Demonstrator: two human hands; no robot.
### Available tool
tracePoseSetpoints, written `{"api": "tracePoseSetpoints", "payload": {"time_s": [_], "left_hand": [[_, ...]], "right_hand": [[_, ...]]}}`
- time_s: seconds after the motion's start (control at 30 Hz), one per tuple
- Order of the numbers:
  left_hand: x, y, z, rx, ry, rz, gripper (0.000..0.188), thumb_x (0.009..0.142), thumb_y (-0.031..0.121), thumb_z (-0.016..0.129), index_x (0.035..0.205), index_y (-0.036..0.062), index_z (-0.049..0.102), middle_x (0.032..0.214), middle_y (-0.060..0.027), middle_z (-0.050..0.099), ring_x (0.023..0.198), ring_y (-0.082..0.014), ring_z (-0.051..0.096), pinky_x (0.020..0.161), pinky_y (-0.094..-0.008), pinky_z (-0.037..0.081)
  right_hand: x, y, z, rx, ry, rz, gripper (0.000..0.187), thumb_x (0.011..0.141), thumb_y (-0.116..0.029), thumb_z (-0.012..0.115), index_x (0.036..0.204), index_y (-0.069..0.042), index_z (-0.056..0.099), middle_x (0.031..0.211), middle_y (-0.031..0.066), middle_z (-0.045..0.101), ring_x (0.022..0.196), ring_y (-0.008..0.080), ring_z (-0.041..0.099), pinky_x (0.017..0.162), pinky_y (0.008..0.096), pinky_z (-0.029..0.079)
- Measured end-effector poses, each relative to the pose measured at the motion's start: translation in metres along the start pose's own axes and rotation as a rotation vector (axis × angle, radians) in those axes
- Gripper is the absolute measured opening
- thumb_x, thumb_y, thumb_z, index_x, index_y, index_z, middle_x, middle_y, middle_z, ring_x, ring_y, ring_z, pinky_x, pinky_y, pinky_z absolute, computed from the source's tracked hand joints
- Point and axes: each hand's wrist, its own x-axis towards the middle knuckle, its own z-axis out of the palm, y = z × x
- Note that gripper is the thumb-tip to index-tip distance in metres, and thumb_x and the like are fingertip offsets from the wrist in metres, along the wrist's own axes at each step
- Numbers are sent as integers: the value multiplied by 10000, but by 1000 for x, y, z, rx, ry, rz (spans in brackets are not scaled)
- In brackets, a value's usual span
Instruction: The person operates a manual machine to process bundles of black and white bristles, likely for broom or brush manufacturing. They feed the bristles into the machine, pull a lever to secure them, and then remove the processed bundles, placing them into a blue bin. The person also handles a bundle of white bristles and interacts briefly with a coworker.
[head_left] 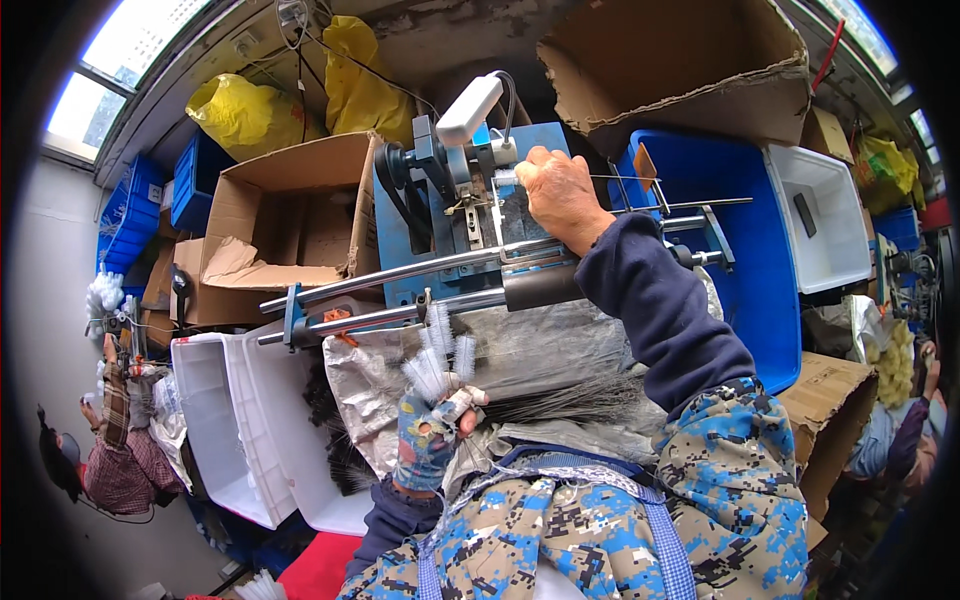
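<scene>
My left hand (428, 435), in a worn patterned glove with holes, is closed round several white-bristled brushes (430, 368) in front of my lap. Their bristle ends point up toward the machine. My bare right hand (562, 195) is curled closed at the head of a blue bench machine (450, 215). A small white piece (507, 178) shows beside its fingertips, and a thin wire (620, 178) runs out to the right of it. What the fingers hold is hidden. Below the machine's steel rails (400, 285), a bundle of thin wires (570, 398) lies on a grey cloth (530, 345).
An open cardboard box (285, 215) and white bins (215, 420) stand on the left. On the right are a large blue bin (775, 330), a white tub (825, 215) and a cardboard box (825, 390). Other people (125, 460) sit at both sides.
</scene>
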Motion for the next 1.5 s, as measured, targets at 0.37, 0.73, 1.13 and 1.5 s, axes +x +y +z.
{"api": "tracePoseSetpoints", "payload": {"time_s": [0.37, 0.73, 1.13, 1.5], "left_hand": [[-1, 5, 12, 66, 42, 11, 118, 826, 53, 509, 850, -38, 580, 653, -52, 571, 468, -50, 452, 405, -171, 298], [-3, 14, 9, 119, 31, 42, 150, 839, 70, 508, 839, -52, 597, 552, -22, 526, 444, -48, 445, 387, -166, 290], [-6, 7, 10, 85, 12, 46, 142, 836, 93, 517, 869, -35, 570, 626, -57, 549, 453, -63, 433, 394, -165, 286], [-18, 6, 0, 42, 62, 52, 136, 831, 85, 516, 865, -36, 568, 630, -47, 542, 459, -62, 428, 403, -179, 297]], "right_hand": [[8, 1, 6, 23, -78, 34, 164, 744, -81, 468, 800, -100, 622, 832, 88, 591, 819, 269, 536, 713, 414, 352], [-17, 10, -15, -136, -52, 37, 409, 720, -252, 630, 1022, 13, 551, 1213, 160, 349, 1041, 309, 381, 831, 440, 344], [-26, -21, 1, 63, -128, 158, 564, 763, -302, 598, 1177, 32, 412, 1000, 166, 429, 912, 320, 514, 734, 394, 457], [-12, -60, 13, 95, -138, 131, 556, 750, -279, 612, 1134, 66, 409, 980, 197, 486, 850, 314, 547, 677, 373, 489]]}}
